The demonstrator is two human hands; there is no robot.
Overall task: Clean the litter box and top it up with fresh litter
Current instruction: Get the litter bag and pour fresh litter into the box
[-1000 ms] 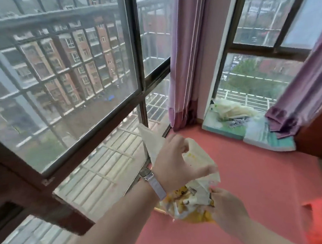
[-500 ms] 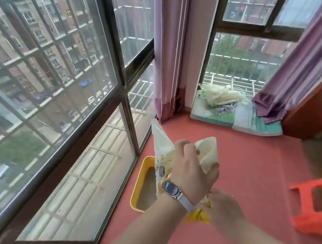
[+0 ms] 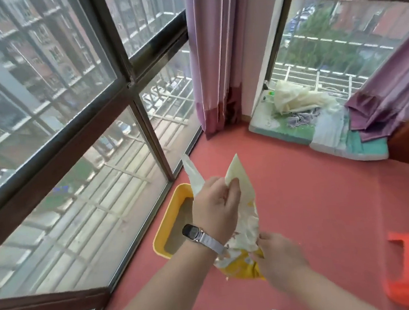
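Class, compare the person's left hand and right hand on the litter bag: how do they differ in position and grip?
The left hand pinches the litter bag near its open top; the right hand grips its yellow bottom. The left hand is higher and over the yellow litter box; the right hand is lower, over red floor. The left wrist wears a watch; the right wrist is bare. Both hold the bag.

Left hand [image 3: 216,206] pinches high, right hand [image 3: 278,255] grips low, forearms extended.

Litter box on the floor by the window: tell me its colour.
Yellow. The litter box shows in the head view, partly hidden behind the left hand and the bag.
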